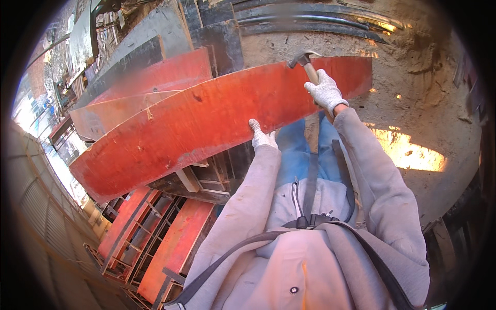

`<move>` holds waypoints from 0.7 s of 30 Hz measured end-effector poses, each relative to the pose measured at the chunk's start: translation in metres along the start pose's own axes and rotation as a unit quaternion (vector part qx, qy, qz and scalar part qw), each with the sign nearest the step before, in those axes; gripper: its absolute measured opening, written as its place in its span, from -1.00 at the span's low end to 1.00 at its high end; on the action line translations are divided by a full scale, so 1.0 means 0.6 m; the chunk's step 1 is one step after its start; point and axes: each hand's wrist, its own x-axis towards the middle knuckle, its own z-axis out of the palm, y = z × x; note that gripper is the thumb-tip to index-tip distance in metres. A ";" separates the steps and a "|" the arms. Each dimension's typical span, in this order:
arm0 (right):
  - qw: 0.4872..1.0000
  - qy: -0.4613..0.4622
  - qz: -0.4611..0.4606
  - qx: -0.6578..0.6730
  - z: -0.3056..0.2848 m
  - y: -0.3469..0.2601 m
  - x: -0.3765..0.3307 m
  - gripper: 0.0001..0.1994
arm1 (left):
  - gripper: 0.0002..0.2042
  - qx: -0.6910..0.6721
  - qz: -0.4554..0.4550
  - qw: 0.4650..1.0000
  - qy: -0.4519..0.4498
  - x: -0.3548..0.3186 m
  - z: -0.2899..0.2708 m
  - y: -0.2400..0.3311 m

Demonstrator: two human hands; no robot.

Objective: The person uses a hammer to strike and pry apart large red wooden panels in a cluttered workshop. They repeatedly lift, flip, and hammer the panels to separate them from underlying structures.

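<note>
A long red plywood panel (206, 116) stretches across in front of my legs, its face scuffed and its far edge bare wood. My gloved left hand (263, 138) grips the panel's near edge at about the middle, thumb over the red face and the other fingers hidden beneath. In my gloved right hand (327, 92) is a claw hammer (310, 73), held by its wooden handle. The hammer's metal head is over the panel's far edge, toward the right end; whether it touches cannot be made out.
More red panels (170, 75) and dark boards (217, 44) lie beyond on the left. Red-faced frames (175, 243) are stacked at lower left beside a corrugated wall (39, 206). Long dark strips (310, 23) rest on the sandy ground (413, 77) at the far side.
</note>
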 end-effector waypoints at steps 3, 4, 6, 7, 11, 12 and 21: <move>0.997 0.068 -0.018 0.037 -0.011 -0.010 -0.011 -0.65 | -0.01 -0.010 -0.015 1.000 -0.007 0.003 -0.004 -0.003; 0.988 0.121 -0.052 0.086 -0.007 -0.019 -0.014 -0.69 | -0.01 -0.014 -0.011 1.000 -0.009 -0.003 -0.002 -0.003; 0.965 0.166 -0.032 0.201 0.020 -0.025 -0.030 -0.73 | -0.01 -0.011 -0.015 1.000 -0.019 -0.002 -0.012 -0.002; 0.945 0.197 -0.038 0.257 0.050 -0.006 -0.021 -0.73 | -0.01 -0.009 -0.022 0.999 -0.031 0.017 -0.023 -0.005; 0.984 0.115 -0.004 0.132 0.129 0.084 -0.004 -0.75 | -0.04 -0.004 -0.047 0.999 -0.026 0.018 -0.022 -0.002; 0.970 0.147 0.008 0.195 0.136 0.070 -0.025 -0.75 | -0.05 -0.005 -0.033 0.999 -0.021 0.016 -0.026 -0.004; 0.934 0.266 -0.035 0.236 0.194 0.097 -0.009 -0.75 | -0.05 -0.016 -0.042 0.997 -0.061 0.055 -0.042 -0.037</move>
